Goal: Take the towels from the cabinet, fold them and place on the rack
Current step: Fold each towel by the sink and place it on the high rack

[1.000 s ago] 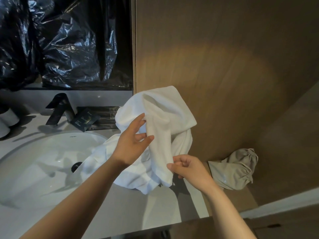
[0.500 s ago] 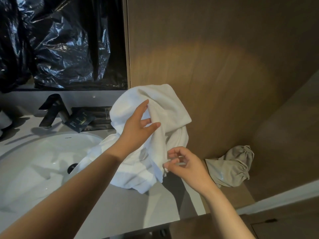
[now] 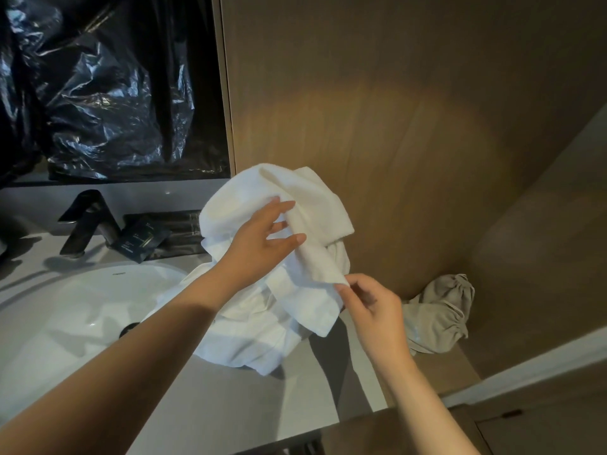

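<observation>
A crumpled white towel (image 3: 249,323) is held up over the grey counter (image 3: 230,405), its lower folds resting by the sink's right edge. My left hand (image 3: 262,244) is under the upper bunch, with a strip of towel running between its thumb and straight fingers. My right hand (image 3: 371,307) pinches the strip's lower edge between thumb and forefinger, just right of the bundle. No rack or cabinet interior is in view.
A white oval sink (image 3: 65,323) with a black faucet (image 3: 88,221) fills the left. Dark sachets (image 3: 141,238) lie behind it below a black plastic sheet (image 3: 98,93). A beige drawstring bag (image 3: 440,313) sits against the wooden wall (image 3: 410,126) on the right.
My left hand has slid up and right along the towel, fingers straighter. My right hand has shifted a little right and keeps pinching the edge. The strip is stretched out more between both hands.
</observation>
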### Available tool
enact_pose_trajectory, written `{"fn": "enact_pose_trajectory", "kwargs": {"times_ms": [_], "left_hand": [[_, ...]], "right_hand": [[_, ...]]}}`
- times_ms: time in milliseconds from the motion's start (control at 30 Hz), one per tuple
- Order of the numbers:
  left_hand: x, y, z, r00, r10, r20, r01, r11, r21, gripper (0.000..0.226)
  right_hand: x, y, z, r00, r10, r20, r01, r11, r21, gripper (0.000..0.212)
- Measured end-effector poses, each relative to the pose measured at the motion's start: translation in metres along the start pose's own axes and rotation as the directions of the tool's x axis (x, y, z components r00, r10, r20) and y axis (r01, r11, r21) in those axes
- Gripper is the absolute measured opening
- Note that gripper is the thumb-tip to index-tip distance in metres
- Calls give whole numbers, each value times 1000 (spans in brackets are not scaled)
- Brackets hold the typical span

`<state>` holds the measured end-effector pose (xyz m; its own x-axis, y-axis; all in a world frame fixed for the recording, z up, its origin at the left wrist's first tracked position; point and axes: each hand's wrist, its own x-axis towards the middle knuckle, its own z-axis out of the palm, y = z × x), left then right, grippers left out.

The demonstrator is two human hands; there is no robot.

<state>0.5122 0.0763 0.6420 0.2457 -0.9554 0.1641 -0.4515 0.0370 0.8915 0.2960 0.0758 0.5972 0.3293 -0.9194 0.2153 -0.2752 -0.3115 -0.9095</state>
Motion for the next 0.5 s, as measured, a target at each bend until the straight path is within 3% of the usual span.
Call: {"fn": "enact_pose_trajectory", "kwargs": {"times_ms": [133,300,500], "left_hand": [[-25,0,-13,985,166,-54,-166,986,5,43],[-46,-5,-15,949,294,-110,-280,952,123,12],[-40,7,0,940,315,-132,-295,944,148,24]], "right_hand": [[15,-16,-10,993,-97,-70,99,995,25,15],[31,-36,-16,987,-156,-42,157,987,36,21],[36,-57,-16,980,-195,-48,197,980,40,22]]}}
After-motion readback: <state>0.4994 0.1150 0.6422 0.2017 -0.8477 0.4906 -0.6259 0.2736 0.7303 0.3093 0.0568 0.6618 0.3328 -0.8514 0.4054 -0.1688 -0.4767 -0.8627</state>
